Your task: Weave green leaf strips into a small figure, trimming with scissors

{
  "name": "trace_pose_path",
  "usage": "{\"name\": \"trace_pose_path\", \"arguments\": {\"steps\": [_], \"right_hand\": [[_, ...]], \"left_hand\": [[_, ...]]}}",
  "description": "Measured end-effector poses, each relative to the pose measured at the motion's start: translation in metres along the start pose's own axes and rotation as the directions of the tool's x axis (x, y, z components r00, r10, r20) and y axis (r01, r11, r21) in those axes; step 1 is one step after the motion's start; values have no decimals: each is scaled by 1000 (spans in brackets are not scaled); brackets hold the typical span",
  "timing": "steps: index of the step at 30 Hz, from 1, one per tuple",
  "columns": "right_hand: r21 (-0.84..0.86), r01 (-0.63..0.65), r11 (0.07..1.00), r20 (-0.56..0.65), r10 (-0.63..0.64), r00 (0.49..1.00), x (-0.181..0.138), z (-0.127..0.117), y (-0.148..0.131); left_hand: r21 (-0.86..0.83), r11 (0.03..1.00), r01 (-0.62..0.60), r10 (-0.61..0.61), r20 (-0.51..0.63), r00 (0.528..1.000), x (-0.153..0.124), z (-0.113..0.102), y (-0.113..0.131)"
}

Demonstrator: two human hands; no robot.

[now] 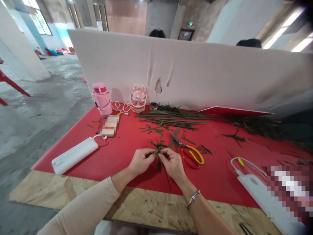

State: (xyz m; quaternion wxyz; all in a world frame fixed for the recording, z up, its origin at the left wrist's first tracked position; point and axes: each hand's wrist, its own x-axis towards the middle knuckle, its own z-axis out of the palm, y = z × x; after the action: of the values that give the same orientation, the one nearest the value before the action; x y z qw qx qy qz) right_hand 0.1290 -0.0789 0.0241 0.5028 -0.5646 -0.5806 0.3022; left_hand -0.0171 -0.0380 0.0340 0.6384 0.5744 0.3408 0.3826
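Note:
Both of my hands meet above the red table cover, pinching a small bundle of folded green leaf strips (159,147). My left hand (143,160) grips it from the left, thumb and fingertips pressed together. From the right, my right hand (173,162) pinches the same bundle. Loose strip ends stick up above the fingers and hang down between the hands. Just right of my right hand lie scissors (187,148) with yellow handles, blades pointing away to the left. Beyond the hands is a pile of long green leaf strips (171,117), with short cut pieces around it.
A pink bottle (102,99), a white cable (121,106) and a clear pink jug (138,99) stand near the white partition (117,62). White power banks lie at left (75,155) and right (256,192). More leaves (254,125) lie at far right. Heads show behind the partition.

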Motion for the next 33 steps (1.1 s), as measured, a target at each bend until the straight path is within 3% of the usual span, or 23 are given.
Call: {"name": "trace_pose_path", "arguments": {"steps": [3, 5, 11, 14, 17, 20, 23, 26, 29, 33], "right_hand": [[25, 66, 997, -1, -66, 998, -1, -5, -3], [-3, 155, 988, 13, -155, 988, 1, -9, -7], [-144, 337, 930, 186, -309, 933, 10, -17, -7], [-196, 379, 905, 216, -337, 916, 12, -16, -4], [-227, 294, 928, 184, -256, 949, 12, -12, -4], [-217, 154, 964, 131, -127, 983, 8, -8, -4], [-185, 37, 982, 94, -20, 995, 2, -6, -4], [-149, -58, 987, 76, 70, 995, -2, -5, -3], [-128, -119, 985, 29, 124, 992, -1, -2, -3], [-107, -108, 988, -15, 107, 994, 3, 0, -7]], "left_hand": [[-308, 922, 236, -233, 45, 971, 2, 3, -4], [-426, 844, 325, -317, 91, 944, 3, 5, -5], [-549, 704, 451, -464, 126, 877, 7, 3, -2], [-553, 659, 511, -520, 155, 840, 9, 3, -3], [-434, 761, 482, -490, 102, 866, 8, 3, -4], [-64, 971, 232, -232, 6, 973, 4, 1, 0], [267, 963, -45, 31, 58, 998, 1, -3, 4], [393, 908, -147, 110, 114, 987, 0, -6, 5], [378, 922, -86, 58, 85, 995, 1, -4, 5], [89, 977, 196, -194, -38, 980, 2, 2, 5]]}}
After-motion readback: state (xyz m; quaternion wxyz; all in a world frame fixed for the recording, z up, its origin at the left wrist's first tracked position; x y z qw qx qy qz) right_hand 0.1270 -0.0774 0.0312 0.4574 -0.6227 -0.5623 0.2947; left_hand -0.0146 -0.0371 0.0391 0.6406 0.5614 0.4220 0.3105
